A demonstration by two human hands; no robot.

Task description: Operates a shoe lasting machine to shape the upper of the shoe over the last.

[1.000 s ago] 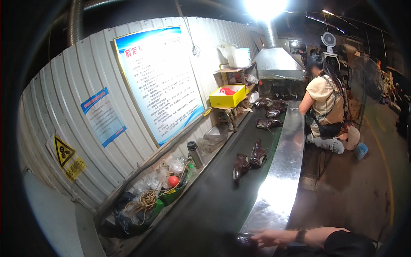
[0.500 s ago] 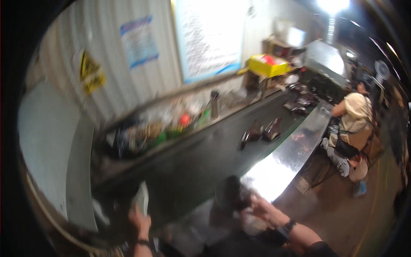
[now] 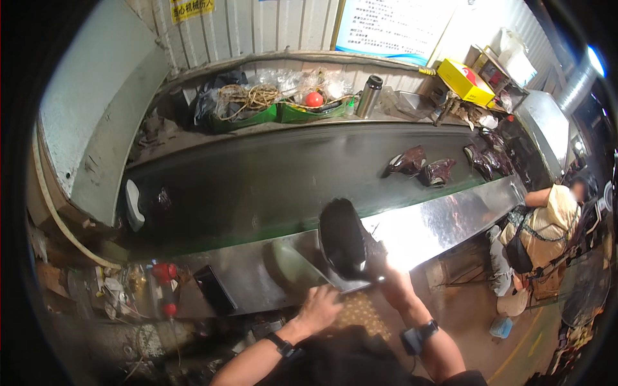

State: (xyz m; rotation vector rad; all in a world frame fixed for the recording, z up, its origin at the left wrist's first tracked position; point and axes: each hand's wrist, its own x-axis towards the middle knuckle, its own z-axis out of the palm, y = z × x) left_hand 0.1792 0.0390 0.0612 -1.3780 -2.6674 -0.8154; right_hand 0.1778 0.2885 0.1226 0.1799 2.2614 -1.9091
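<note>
My right hand (image 3: 394, 284) grips a dark shoe (image 3: 343, 237) over the metal ledge of the belt, its broad dark, seemingly bottom side turned up. Close on its left, my left hand (image 3: 318, 311) is closed at the lower end of a pale green shoe sole (image 3: 291, 262), which is smeared by motion. The two pieces are near each other; whether they touch is unclear. Another pale sole (image 3: 134, 206) lies at the left end of the dark conveyor belt (image 3: 277, 170). Shiny dark red shoes (image 3: 408, 161) rest farther right on the belt.
A black flat slab (image 3: 215, 289) lies on the metal ledge (image 3: 412, 238). Behind the belt are green bins (image 3: 257, 117), a steel flask (image 3: 369, 96) and a yellow box (image 3: 465, 82). A grey machine housing (image 3: 109, 109) bounds the left; a co-worker (image 3: 547, 215) sits at right.
The view has turned left and down. My left hand has brought the pale sole from over the belt's left end to beside the dark shoe, which my right hand still holds.
</note>
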